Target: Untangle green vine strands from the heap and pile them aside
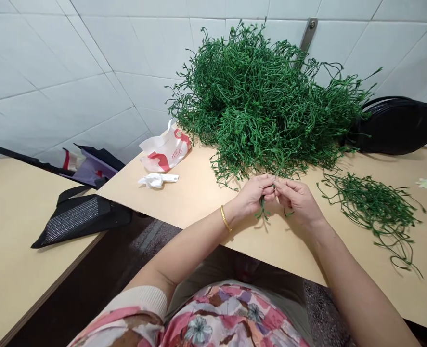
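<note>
My left hand (253,193) and my right hand (295,198) meet over the table at the front of a large heap of green plastic stems (264,101). Pinched in the left fingers is a green plastic stem (262,210), its forked tips hanging below the hand. The right thumb and fingers are closed at the same spot, with a bit of green showing under them. What exactly lies between the fingertips is too small to make out. A smaller pile of green stems (375,202) lies to the right of my right hand.
On the left of the table (199,207) lie a red-and-white wrapper (166,149) and a crumpled white tissue (157,180). A black rounded bag (397,125) stands at the right. A pale flower piece (423,183) lies nearby. Another table (11,217) holds a black mesh bag (79,219).
</note>
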The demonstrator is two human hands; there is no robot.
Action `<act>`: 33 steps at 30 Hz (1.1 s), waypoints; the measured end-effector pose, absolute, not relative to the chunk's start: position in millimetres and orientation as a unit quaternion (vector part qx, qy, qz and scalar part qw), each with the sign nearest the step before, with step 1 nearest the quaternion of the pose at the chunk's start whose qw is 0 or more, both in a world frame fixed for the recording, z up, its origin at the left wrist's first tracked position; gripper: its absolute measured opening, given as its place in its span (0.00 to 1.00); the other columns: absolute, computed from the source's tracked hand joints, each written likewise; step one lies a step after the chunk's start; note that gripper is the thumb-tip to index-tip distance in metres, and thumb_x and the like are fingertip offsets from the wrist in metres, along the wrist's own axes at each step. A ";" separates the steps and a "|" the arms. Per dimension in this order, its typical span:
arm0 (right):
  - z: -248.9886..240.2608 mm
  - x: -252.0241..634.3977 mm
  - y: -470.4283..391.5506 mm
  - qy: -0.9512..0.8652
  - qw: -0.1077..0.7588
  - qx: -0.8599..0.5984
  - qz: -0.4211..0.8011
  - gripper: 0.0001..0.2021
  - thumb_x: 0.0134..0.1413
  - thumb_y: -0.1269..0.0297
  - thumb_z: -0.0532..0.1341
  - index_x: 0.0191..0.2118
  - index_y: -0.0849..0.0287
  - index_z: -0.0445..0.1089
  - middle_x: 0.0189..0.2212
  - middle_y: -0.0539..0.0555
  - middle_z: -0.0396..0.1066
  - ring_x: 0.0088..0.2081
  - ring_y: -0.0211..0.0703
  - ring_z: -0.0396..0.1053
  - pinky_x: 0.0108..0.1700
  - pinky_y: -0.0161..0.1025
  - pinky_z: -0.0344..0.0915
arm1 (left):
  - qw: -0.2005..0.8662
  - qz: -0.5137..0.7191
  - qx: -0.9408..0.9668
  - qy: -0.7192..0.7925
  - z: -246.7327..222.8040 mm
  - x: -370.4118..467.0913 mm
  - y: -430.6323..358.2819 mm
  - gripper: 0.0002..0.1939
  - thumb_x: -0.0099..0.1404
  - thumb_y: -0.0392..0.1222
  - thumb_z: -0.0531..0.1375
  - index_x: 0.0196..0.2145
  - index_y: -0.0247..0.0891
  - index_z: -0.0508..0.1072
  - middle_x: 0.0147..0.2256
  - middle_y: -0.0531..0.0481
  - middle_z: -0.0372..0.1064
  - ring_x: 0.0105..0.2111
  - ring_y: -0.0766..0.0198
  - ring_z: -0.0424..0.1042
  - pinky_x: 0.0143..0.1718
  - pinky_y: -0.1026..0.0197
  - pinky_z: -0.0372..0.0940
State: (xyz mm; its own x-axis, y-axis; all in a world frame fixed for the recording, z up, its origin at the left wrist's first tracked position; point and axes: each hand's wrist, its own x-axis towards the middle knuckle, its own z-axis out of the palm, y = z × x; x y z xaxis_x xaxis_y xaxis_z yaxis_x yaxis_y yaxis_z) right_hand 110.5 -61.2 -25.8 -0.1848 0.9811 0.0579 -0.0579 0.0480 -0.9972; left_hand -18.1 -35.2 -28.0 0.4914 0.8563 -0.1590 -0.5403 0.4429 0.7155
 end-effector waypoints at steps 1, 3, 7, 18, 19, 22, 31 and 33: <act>-24.6 112.0 -63.9 -0.531 0.486 -0.397 0.570 0.18 0.46 0.54 0.64 0.17 0.59 0.59 0.11 0.41 0.44 0.15 0.28 0.40 0.18 0.33 0.37 | 0.825 0.421 0.289 0.243 -26.2 -20.5 -34.6 0.13 0.62 0.34 0.54 0.21 0.35 0.58 0.11 0.62 0.43 0.11 0.77 0.43 0.14 0.72 0.43; -21.5 115.3 -69.8 -0.515 0.507 -0.331 0.607 0.21 0.46 0.55 0.64 0.16 0.58 0.54 0.12 0.40 0.40 0.14 0.28 0.39 0.19 0.33 0.40 | 0.849 0.408 0.262 0.212 -23.4 -26.8 -32.0 0.13 0.63 0.35 0.53 0.21 0.35 0.58 0.11 0.62 0.40 0.11 0.76 0.42 0.13 0.72 0.43; -16.1 120.4 -72.7 -0.580 0.525 -0.352 0.514 0.20 0.51 0.52 0.60 0.18 0.57 0.54 0.13 0.41 0.43 0.16 0.30 0.42 0.21 0.34 0.47 | 0.845 0.396 0.278 0.226 -25.1 -31.9 -24.9 0.11 0.64 0.35 0.50 0.23 0.35 0.61 0.11 0.62 0.40 0.11 0.74 0.43 0.13 0.71 0.43; 3.0 214.8 -58.2 -0.526 0.304 -0.759 -0.232 0.13 0.52 0.60 0.56 0.39 0.61 0.73 0.46 0.70 0.67 0.51 0.71 0.58 0.43 0.61 0.54 | 0.752 0.410 0.403 0.322 -38.5 -30.3 -13.6 0.03 0.60 0.33 0.54 0.31 0.37 0.60 0.23 0.47 0.72 0.26 0.64 0.72 0.30 0.61 0.65; 3.0 213.2 -58.4 -0.550 0.303 -0.748 -0.214 0.13 0.53 0.61 0.55 0.38 0.61 0.73 0.45 0.70 0.68 0.51 0.70 0.58 0.45 0.62 0.55 | 0.751 0.413 0.400 0.324 -38.5 -30.0 -14.1 0.03 0.60 0.33 0.54 0.31 0.37 0.60 0.24 0.47 0.72 0.27 0.64 0.73 0.31 0.62 0.65; -2.6 187.1 -56.8 -0.669 0.357 -0.650 -0.049 0.10 0.53 0.63 0.55 0.32 0.59 0.72 0.33 0.61 0.73 0.40 0.54 0.68 0.43 0.51 0.61 | 0.756 0.410 0.392 0.326 -38.8 -28.0 -16.0 0.04 0.60 0.32 0.55 0.31 0.37 0.60 0.27 0.45 0.73 0.29 0.65 0.73 0.32 0.62 0.64; -27.2 115.7 -46.9 -0.700 0.359 -0.574 0.227 0.14 0.45 0.54 0.63 0.35 0.59 0.68 0.27 0.53 0.71 0.29 0.41 0.66 0.32 0.39 0.61 | 0.768 0.444 0.341 0.313 -35.4 -27.8 -16.8 0.05 0.57 0.29 0.56 0.31 0.35 0.64 0.26 0.50 0.70 0.24 0.69 0.69 0.29 0.65 0.62; -33.3 114.4 -46.1 -0.690 0.376 -0.579 0.219 0.18 0.44 0.56 0.64 0.40 0.60 0.66 0.28 0.53 0.70 0.30 0.42 0.67 0.33 0.40 0.62 | 0.772 0.445 0.334 0.307 -33.7 -27.3 -17.3 0.05 0.57 0.30 0.56 0.33 0.35 0.64 0.30 0.47 0.71 0.28 0.68 0.70 0.30 0.65 0.62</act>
State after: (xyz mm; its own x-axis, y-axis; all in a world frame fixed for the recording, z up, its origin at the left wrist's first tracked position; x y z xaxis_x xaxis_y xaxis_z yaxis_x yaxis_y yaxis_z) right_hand 114.4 -46.1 -33.3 -0.0473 0.9634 0.2640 0.6336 0.2332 -0.7377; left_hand -27.3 -17.3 -33.7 0.4152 0.8926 -0.1760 -0.4823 0.3800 0.7893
